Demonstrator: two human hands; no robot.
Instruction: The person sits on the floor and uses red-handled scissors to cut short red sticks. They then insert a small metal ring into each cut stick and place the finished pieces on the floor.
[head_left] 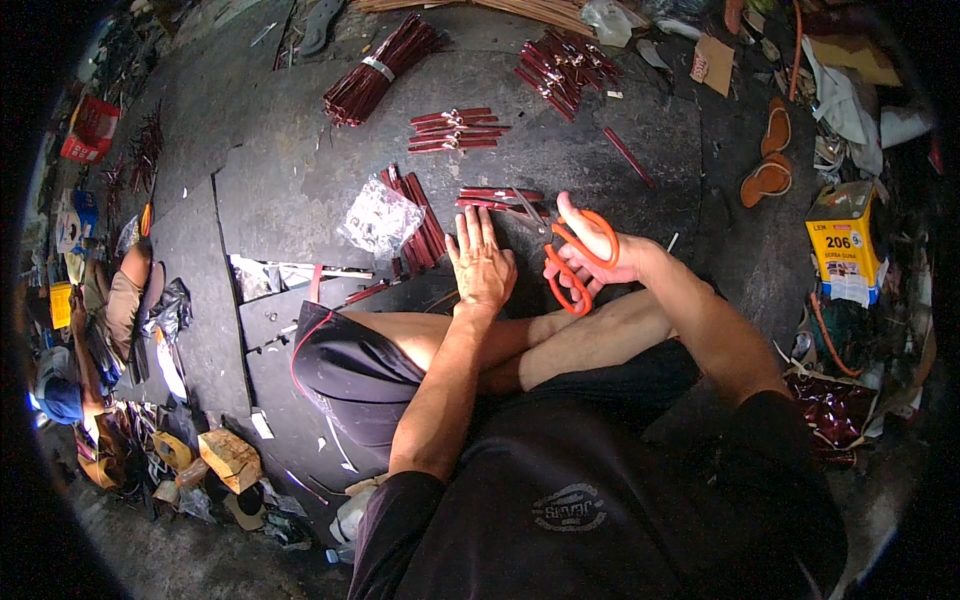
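Note:
My left hand (482, 265) lies flat, its outstretched fingertips resting on a few short dark red strips (500, 193). My right hand (625, 255) grips a pair of scissors (541, 227) by its orange loop handles. Its blades are spread and reach over the right ends of those strips; whether they touch is unclear. Left of my left hand, more dark red strips (427, 225) lie side by side, partly under a clear plastic bag (380, 215) of small pieces. Beyond my hands is a row of strips with shiny metal fittings (455, 131).
Farther off lie a banded bundle of red strips (385, 75), a pile of fitted strips (565, 75) and a single strip (628, 157). Orange-brown sandals (768, 182) and a yellow box (845, 240) sit at right. Another person (130, 290) is partly visible at left, among clutter.

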